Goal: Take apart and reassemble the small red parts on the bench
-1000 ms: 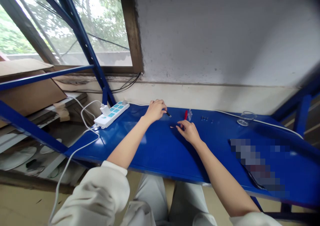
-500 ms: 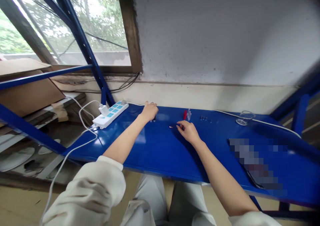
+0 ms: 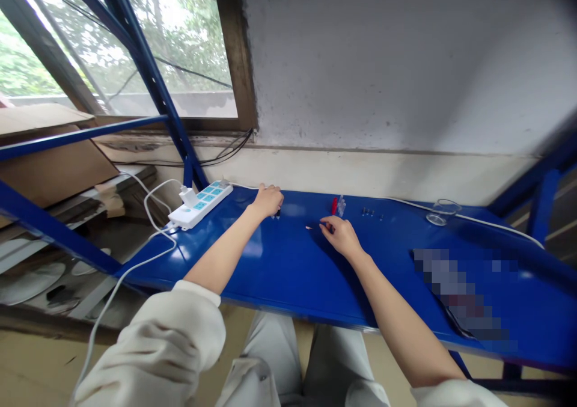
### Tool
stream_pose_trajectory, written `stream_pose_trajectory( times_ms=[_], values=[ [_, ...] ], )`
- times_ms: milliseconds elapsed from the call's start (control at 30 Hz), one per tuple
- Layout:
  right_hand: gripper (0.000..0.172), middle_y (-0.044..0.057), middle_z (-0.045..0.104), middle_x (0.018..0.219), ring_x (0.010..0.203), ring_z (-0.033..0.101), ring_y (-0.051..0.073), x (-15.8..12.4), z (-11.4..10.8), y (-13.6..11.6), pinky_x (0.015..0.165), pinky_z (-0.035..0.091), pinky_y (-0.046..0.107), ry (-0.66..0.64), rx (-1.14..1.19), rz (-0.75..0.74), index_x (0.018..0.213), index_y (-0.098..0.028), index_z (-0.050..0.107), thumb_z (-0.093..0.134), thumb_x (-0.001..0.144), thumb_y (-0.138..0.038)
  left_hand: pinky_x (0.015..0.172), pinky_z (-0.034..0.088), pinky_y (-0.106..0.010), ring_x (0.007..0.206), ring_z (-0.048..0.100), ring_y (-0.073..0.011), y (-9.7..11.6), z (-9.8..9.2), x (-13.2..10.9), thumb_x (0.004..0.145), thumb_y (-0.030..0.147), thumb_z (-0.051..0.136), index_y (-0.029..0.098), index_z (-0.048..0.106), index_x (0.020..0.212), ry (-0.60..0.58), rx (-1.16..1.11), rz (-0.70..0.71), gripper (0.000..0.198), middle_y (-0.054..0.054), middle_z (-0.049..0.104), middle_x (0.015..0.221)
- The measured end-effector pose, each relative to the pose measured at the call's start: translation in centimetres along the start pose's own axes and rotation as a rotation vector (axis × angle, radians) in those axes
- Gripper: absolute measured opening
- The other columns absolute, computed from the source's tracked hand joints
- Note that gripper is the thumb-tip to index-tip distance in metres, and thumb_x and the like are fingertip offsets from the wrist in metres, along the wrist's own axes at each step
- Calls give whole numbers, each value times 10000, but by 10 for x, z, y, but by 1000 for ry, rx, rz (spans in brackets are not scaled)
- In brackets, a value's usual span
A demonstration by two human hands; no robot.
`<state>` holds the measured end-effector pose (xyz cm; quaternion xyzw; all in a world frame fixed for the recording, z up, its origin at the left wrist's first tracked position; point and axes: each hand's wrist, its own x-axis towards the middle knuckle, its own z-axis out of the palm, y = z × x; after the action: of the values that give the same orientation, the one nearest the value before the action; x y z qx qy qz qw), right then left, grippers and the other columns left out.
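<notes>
Black pieces [image 3: 278,213] show just left of the frame's centre, partly covered by a hand. I see the blue table [image 3: 288,275] spanning the lower half, with the white power strip [image 3: 201,205] centre-left. The left hand [image 3: 268,201] curls over the pieces; I can't tell whether it grips them. The right hand [image 3: 337,234], right of centre, bends its fingers near a pale scrap [image 3: 309,228]; I can't tell whether they pinch anything.

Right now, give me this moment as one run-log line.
left hand: at small dark pieces, grip hidden; right hand: near small pale scrap; slim red piece: beside translucent pieces; surface: glossy blue table
</notes>
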<state>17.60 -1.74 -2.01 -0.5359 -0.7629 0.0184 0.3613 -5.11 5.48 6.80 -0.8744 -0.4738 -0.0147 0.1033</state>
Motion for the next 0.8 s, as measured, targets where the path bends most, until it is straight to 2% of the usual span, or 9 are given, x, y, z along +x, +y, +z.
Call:
stream_pose_trajectory(
  times_ms=[533, 600, 667, 733, 800],
  values=[
    [203, 16, 600, 687, 619, 548, 133, 1, -3, 2, 617, 372, 258, 2, -23, 25, 875, -196, 614, 447, 798, -282, 852, 277, -403, 951, 480, -220, -11, 7, 0, 728, 198, 576, 171, 621, 779, -7, -29, -70, 73, -70, 595, 953],
    [198, 17, 608, 699, 627, 553, 136, 1, -5, 2, 624, 371, 265, -3, -58, 52, 873, -197, 612, 447, 795, -275, 846, 278, -394, 954, 487, -223, -9, 5, -2, 750, 223, 559, 165, 614, 819, 37, -36, -73, 105, -77, 596, 954],
    [199, 23, 615, 711, 649, 560, 151, 1, -8, 3, 625, 370, 277, -8, -117, 106, 879, -198, 611, 447, 791, -267, 839, 282, -385, 951, 497, -220, -1, 3, -4, 790, 240, 508, 163, 600, 884, 132, -69, -53, 152, -82, 597, 958],
    [198, 43, 621, 737, 696, 566, 178, 0, -9, 4, 624, 368, 294, -16, -207, 188, 884, -194, 613, 457, 781, -257, 838, 287, -374, 947, 507, -207, 13, 3, -6, 839, 245, 427, 166, 578, 954, 236, -130, 5, 206, -81, 596, 973],
    [202, 84, 625, 807, 775, 562, 218, -2, -10, 6, 636, 369, 320, -25, -304, 271, 898, -183, 618, 478, 770, -251, 849, 291, -361, 964, 508, -196, 31, 9, -8, 870, 250, 354, 171, 559, 1001, 284, -197, 104, 256, -78, 593, 995]
  ],
)
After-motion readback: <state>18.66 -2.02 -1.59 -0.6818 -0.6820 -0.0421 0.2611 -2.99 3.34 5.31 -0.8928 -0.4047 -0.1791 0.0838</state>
